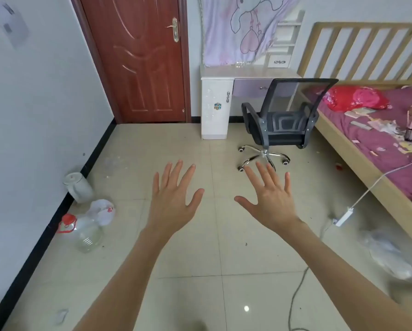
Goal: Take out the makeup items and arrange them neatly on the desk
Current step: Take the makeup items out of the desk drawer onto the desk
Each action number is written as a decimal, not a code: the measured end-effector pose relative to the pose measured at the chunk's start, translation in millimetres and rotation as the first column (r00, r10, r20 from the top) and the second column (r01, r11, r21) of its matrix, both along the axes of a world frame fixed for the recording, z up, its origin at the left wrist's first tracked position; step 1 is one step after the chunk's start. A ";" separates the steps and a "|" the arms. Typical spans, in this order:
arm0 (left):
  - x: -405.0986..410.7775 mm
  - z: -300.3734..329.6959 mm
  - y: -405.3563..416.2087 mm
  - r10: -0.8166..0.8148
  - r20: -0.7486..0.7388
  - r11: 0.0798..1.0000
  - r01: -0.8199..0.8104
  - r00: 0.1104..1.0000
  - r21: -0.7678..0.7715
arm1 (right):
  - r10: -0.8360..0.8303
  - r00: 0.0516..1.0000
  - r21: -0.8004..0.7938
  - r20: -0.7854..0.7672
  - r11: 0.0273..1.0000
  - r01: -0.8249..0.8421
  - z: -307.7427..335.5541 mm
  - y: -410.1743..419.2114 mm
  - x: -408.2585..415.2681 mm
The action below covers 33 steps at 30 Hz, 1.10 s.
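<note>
I hold left hand (174,201) and right hand (270,201) flat, fingers splayed, gripping nothing; glossy white desk (248,74) stands beyond the black mesh chair (283,115).

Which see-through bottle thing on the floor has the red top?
The clear plastic jug lying on the tiles by the left wall. It has a red cap and handle. The white container behind it and the white plastic bag have no red top.

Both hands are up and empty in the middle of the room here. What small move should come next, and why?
Probably step forward toward the desk and draw the office chair aside. Both the left hand and right hand are spread open over bare floor, holding nothing, far from the desk, and the chair stands in front of its purple drawer. No makeup items are plainly visible yet.
</note>
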<state>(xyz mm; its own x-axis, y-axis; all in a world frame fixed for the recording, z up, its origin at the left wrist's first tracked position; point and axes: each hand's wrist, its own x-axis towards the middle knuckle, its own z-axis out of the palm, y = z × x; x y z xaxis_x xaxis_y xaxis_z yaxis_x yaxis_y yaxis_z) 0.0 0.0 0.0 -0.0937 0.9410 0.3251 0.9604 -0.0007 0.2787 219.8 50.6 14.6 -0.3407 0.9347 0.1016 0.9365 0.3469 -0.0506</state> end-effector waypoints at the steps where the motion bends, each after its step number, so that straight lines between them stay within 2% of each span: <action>1: -5.6 3.2 21.9 -0.003 0.001 1.000 0.003 1.000 -0.001 | 0.002 1.000 0.005 -0.007 1.000 -0.002 1.4 21.5 -4.2; 11: -19.9 9.4 244.0 -0.066 -0.034 0.998 0.066 0.997 -0.024 | -0.050 0.998 0.045 -0.037 0.998 0.052 -0.8 230.5 -17.9; 23: 0.4 14.2 543.4 -0.065 -0.039 0.998 0.065 0.997 -0.012 | 0.003 1.000 0.127 -0.016 0.992 0.000 1.7 537.3 -10.2; 33: -27.0 -13.3 742.6 -0.058 -0.034 0.996 0.055 0.998 -0.074 | 0.023 0.999 0.049 -0.031 0.999 -0.021 -18.8 741.2 -43.5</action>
